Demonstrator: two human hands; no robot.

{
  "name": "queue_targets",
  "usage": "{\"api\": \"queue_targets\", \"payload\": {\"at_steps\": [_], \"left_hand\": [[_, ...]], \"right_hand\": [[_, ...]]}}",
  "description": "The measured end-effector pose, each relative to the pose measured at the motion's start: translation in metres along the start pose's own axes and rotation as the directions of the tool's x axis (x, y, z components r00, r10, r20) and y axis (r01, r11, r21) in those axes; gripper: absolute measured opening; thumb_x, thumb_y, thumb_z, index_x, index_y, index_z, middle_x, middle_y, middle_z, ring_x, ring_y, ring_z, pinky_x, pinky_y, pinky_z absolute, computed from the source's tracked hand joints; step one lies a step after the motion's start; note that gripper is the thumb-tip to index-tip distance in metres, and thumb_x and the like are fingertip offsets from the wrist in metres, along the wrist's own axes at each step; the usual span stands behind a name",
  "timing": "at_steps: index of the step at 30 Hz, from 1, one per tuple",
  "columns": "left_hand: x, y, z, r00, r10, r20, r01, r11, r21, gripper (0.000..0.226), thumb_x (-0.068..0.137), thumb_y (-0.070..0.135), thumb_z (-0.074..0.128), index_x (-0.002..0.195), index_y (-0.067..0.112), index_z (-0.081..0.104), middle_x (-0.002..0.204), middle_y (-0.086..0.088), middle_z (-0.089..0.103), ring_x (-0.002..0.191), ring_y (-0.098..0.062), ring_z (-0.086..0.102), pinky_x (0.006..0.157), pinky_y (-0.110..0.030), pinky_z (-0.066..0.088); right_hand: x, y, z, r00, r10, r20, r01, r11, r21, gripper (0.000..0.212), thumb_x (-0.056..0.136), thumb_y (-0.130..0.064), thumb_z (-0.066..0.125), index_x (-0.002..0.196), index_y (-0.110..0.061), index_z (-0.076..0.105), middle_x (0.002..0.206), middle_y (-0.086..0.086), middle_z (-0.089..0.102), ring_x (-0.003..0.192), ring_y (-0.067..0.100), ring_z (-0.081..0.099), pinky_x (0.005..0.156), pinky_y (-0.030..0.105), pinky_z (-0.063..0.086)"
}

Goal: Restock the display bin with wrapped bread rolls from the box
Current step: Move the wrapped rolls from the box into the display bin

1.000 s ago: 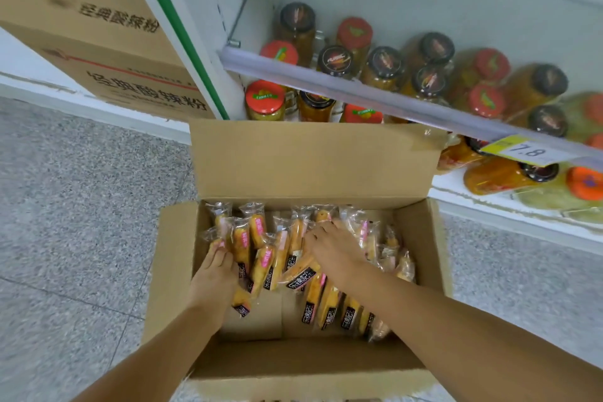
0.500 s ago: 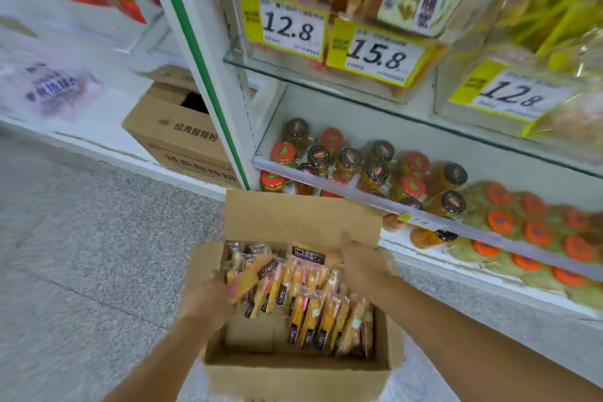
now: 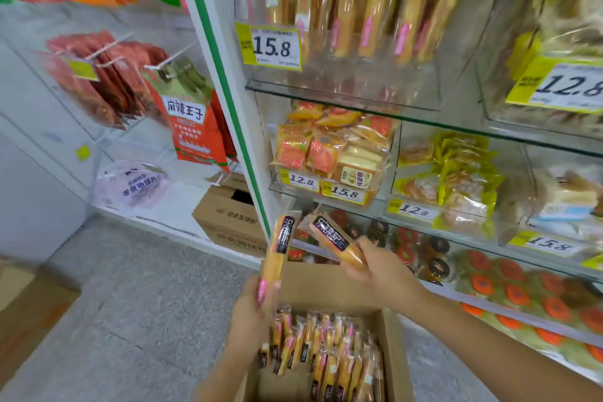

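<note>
An open cardboard box (image 3: 396,349) on the floor holds several long wrapped bread rolls (image 3: 329,356) with black and pink labels. My left hand (image 3: 253,313) grips one wrapped roll (image 3: 277,251) upright above the box's left side. My right hand (image 3: 381,271) holds another wrapped roll (image 3: 332,238) tilted up to the left, above the box's back flap. High on the shelf a clear display bin (image 3: 342,81) stands with the same rolls (image 3: 368,0) upright inside, behind a 15.8 price tag (image 3: 272,47).
Glass shelves (image 3: 456,127) to the right carry packaged cakes (image 3: 326,147) and, lower down, jars with red and black lids (image 3: 424,254). A white-green upright (image 3: 228,101) divides the rack. Hanging snack bags (image 3: 186,114) and a second carton (image 3: 228,219) are left. Grey floor (image 3: 130,303) spreads left.
Both hands have lifted out of the box, each with a wrapped roll. My view has tilted up from the box to the upper shelves and display bin.
</note>
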State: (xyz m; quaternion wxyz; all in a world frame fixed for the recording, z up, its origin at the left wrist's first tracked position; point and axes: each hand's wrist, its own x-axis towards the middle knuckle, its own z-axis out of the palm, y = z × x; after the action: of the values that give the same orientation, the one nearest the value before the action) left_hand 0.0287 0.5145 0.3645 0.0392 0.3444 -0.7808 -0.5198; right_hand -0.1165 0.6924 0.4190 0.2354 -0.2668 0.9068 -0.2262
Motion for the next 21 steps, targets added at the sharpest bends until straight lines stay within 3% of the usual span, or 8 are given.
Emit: {"api": "queue_targets", "payload": {"at_steps": [4,7,10,12,15,19,21], "left_hand": [[-0.017,0.078,-0.034,0.985,0.162,-0.06,-0.169,0.975,-0.146,0.012,0.094,0.03,0.049,0.088,0.022,0.055,0.072,-0.002,0.054,0.066,-0.012,0.052,0.053,-0.01,0.041],[-0.017,0.134,-0.06,0.969,0.232,-0.082,-0.243,0.955,-0.17,0.022,0.094,0.03,0.05,0.072,0.027,0.052,0.054,0.012,0.047,0.052,0.001,0.046,0.048,-0.008,0.034],[-0.013,0.188,-0.083,0.945,0.326,-0.034,-0.327,0.931,-0.163,0.033,0.094,0.034,0.049,0.072,0.01,0.053,0.056,0.008,0.042,0.048,-0.001,0.039,0.049,-0.008,0.032],[-0.006,0.225,-0.099,0.926,0.378,-0.013,-0.374,0.911,-0.171,0.044,0.09,0.042,0.051,0.071,0.003,0.048,0.061,-0.004,0.037,0.049,-0.005,0.036,0.048,-0.012,0.032],[0.014,0.275,-0.118,0.928,0.373,0.007,-0.367,0.916,-0.161,0.047,0.086,0.053,0.052,0.069,0.01,0.044,0.064,-0.007,0.038,0.055,-0.014,0.037,0.055,-0.025,0.03],[0.05,0.343,-0.132,0.949,0.315,0.011,-0.312,0.945,-0.097,0.049,0.09,0.052,0.05,0.059,0.017,0.038,0.057,-0.002,0.037,0.049,-0.012,0.037,0.053,-0.027,0.029],[0.07,0.374,-0.136,0.947,0.321,0.022,-0.319,0.945,-0.068,0.046,0.089,0.054,0.05,0.066,0.013,0.049,0.058,0.0,0.04,0.051,-0.011,0.039,0.05,-0.024,0.034]], "right_hand": [[-0.029,-0.048,-0.063,0.981,-0.084,-0.172,0.119,0.972,0.204,0.011,0.091,-0.039,0.056,0.091,-0.03,0.05,0.086,-0.002,0.057,0.065,0.01,0.054,0.06,0.03,0.043],[-0.042,-0.085,-0.116,0.952,-0.091,-0.291,0.164,0.958,0.236,0.013,0.091,-0.042,0.055,0.084,-0.032,0.054,0.073,-0.007,0.058,0.06,0.005,0.051,0.055,0.022,0.036],[-0.045,-0.114,-0.17,0.939,-0.064,-0.338,0.198,0.904,0.378,0.024,0.092,-0.036,0.056,0.072,-0.023,0.058,0.051,-0.013,0.056,0.046,0.0,0.046,0.046,0.014,0.03],[-0.041,-0.13,-0.204,0.941,-0.04,-0.335,0.205,0.856,0.475,0.031,0.092,-0.037,0.055,0.068,-0.017,0.057,0.049,-0.009,0.048,0.047,0.006,0.042,0.048,0.021,0.028],[-0.032,-0.151,-0.247,0.929,-0.018,-0.37,0.232,0.808,0.542,0.043,0.089,-0.046,0.056,0.068,-0.009,0.057,0.055,0.002,0.043,0.05,0.016,0.038,0.047,0.026,0.026],[-0.003,-0.174,-0.298,0.91,0.051,-0.411,0.17,0.86,0.482,0.046,0.085,-0.055,0.058,0.064,-0.016,0.048,0.054,-0.002,0.041,0.048,0.015,0.04,0.051,0.025,0.031],[0.013,-0.182,-0.316,0.909,0.084,-0.408,0.122,0.883,0.453,0.046,0.083,-0.057,0.057,0.063,-0.016,0.048,0.055,0.0,0.042,0.049,0.016,0.04,0.051,0.026,0.032]]}}
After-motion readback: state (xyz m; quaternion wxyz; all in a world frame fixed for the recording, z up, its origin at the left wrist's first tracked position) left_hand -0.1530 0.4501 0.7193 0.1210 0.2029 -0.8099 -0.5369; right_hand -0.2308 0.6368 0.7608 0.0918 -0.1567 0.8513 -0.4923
